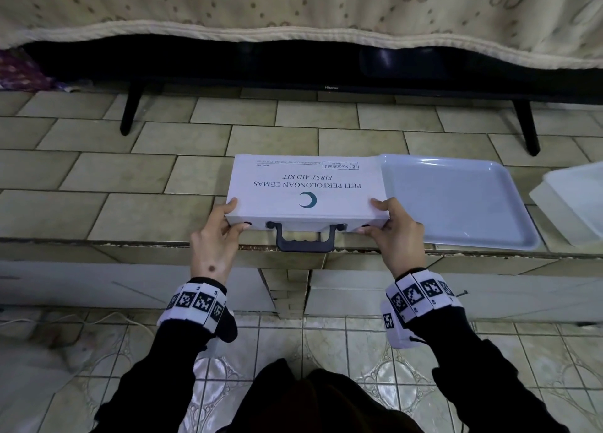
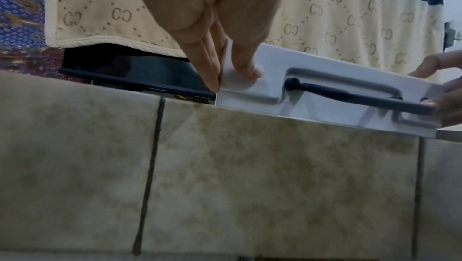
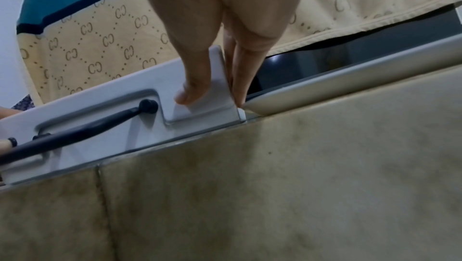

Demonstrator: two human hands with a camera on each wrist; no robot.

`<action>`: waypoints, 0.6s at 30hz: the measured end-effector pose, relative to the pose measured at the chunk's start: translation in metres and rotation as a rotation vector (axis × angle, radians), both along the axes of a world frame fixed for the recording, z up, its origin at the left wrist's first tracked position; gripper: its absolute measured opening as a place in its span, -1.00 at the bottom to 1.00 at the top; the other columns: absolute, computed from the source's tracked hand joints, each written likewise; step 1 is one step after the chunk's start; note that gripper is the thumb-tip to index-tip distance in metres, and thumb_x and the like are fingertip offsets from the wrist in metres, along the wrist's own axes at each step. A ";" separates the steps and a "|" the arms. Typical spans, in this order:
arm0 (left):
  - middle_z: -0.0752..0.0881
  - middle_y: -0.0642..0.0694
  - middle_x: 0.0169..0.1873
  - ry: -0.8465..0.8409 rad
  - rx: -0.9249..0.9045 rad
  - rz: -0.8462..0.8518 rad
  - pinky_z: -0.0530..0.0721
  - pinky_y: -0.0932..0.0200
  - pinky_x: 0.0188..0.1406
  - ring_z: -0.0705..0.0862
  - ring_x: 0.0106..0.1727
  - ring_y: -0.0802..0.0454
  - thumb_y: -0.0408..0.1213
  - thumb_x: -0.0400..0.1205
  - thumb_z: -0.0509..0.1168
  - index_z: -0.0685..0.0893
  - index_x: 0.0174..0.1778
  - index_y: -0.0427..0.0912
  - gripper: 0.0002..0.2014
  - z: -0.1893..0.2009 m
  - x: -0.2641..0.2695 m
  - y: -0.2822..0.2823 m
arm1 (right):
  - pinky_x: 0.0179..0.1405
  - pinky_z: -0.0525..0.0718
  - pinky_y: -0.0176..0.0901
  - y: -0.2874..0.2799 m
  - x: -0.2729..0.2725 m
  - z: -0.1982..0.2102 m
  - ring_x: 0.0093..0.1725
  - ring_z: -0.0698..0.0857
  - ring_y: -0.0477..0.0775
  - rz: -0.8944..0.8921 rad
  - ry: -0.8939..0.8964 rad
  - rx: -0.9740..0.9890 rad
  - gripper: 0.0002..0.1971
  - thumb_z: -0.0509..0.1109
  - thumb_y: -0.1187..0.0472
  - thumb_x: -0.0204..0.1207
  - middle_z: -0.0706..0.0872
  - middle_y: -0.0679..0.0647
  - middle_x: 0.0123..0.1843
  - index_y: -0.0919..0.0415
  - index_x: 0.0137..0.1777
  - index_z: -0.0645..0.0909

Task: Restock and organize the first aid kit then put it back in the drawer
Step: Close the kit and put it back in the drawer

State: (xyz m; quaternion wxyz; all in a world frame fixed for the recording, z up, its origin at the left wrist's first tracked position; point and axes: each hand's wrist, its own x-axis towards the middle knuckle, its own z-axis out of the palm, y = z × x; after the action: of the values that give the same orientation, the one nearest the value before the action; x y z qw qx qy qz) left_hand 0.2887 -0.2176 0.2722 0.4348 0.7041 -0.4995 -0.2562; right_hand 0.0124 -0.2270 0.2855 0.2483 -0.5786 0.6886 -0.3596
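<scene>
The white first aid kit (image 1: 306,188) lies flat and closed on the tiled ledge (image 1: 130,210), its black carry handle (image 1: 305,240) pointing toward me over the edge. My left hand (image 1: 228,220) grips the kit's near-left corner, and my right hand (image 1: 375,217) grips the near-right corner. In the left wrist view, my left hand (image 2: 231,71) has its thumb on the kit's front face (image 2: 250,91) and its fingers down the side. The right wrist view shows my right hand (image 3: 215,91) the same way on the other end of the kit (image 3: 140,87).
An empty white tray (image 1: 456,201) sits right beside the kit (image 3: 325,91). A translucent container (image 1: 574,197) stands at the far right. A television (image 1: 326,70) under a beige cloth stands behind on black legs. Pale panels (image 1: 114,289) run under the ledge.
</scene>
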 end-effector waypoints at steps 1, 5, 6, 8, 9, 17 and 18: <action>0.72 0.05 -0.13 -0.003 0.000 -0.003 0.57 0.20 0.24 0.71 -0.04 0.09 -0.38 0.51 0.44 0.63 0.27 -0.06 -0.59 0.001 0.000 0.000 | -0.39 0.47 -0.56 0.000 0.000 0.000 -0.39 0.53 0.23 -0.002 0.000 -0.003 -0.58 0.61 0.27 0.28 0.72 0.43 -0.23 0.18 0.13 0.61; 0.68 0.08 -0.22 -0.031 0.025 -0.019 0.48 0.36 0.15 0.66 -0.09 0.14 -0.34 0.52 0.44 0.62 0.30 -0.07 -0.58 0.007 0.001 -0.004 | -0.36 0.52 -0.44 -0.005 0.000 0.001 -0.33 0.59 0.31 0.010 -0.006 0.005 -0.58 0.61 0.25 0.29 0.72 0.42 -0.24 0.17 0.14 0.60; 0.69 0.04 -0.23 -0.044 0.030 -0.019 0.47 0.37 0.12 0.65 -0.11 0.13 -0.31 0.51 0.45 0.62 0.31 -0.06 -0.58 0.008 0.002 -0.005 | -0.35 0.53 -0.46 -0.007 0.000 0.002 -0.34 0.58 0.27 0.014 0.000 0.009 -0.58 0.61 0.25 0.30 0.71 0.41 -0.25 0.18 0.15 0.60; 0.69 -0.01 -0.25 -0.059 0.030 -0.026 0.49 0.35 0.09 0.65 -0.13 0.10 -0.28 0.50 0.46 0.61 0.32 -0.05 -0.56 0.008 0.003 -0.005 | -0.23 0.62 -0.33 -0.008 0.002 0.003 -0.30 0.63 0.28 0.013 -0.006 0.000 -0.57 0.60 0.26 0.30 0.73 0.41 -0.22 0.19 0.16 0.59; 0.71 -0.04 -0.24 -0.061 0.026 -0.038 0.50 0.34 0.08 0.65 -0.13 0.10 -0.28 0.50 0.46 0.61 0.32 -0.05 -0.55 0.008 0.003 -0.005 | -0.20 0.62 -0.27 -0.008 0.002 0.004 -0.29 0.65 0.28 0.009 -0.008 -0.007 -0.57 0.60 0.27 0.31 0.73 0.43 -0.19 0.18 0.17 0.59; 0.20 -0.32 0.58 -0.636 0.124 -0.196 0.17 -0.23 0.56 0.18 0.59 -0.31 -0.24 0.61 0.33 0.39 0.50 -0.14 -0.48 0.054 -0.018 -0.005 | 0.17 0.62 -0.16 0.000 0.002 0.010 0.15 0.66 0.25 0.062 -0.062 0.069 -0.45 0.58 0.20 0.34 0.68 0.22 0.11 0.11 0.32 0.50; 0.10 -0.29 0.62 -0.649 0.108 -0.239 0.09 -0.24 0.60 0.08 0.63 -0.28 -0.22 0.62 0.30 0.34 0.54 -0.11 -0.46 0.062 -0.030 -0.007 | 0.26 0.52 -0.22 0.004 0.003 0.009 0.30 0.58 0.16 0.055 -0.063 0.039 -0.41 0.58 0.18 0.35 0.60 0.15 0.28 0.08 0.37 0.47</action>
State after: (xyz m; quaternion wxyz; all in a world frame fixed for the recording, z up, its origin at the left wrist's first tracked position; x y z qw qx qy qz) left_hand 0.2588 -0.2251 0.3341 0.1823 0.7073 -0.6765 -0.0941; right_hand 0.0150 -0.2226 0.2945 0.2910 -0.5806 0.6714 -0.3571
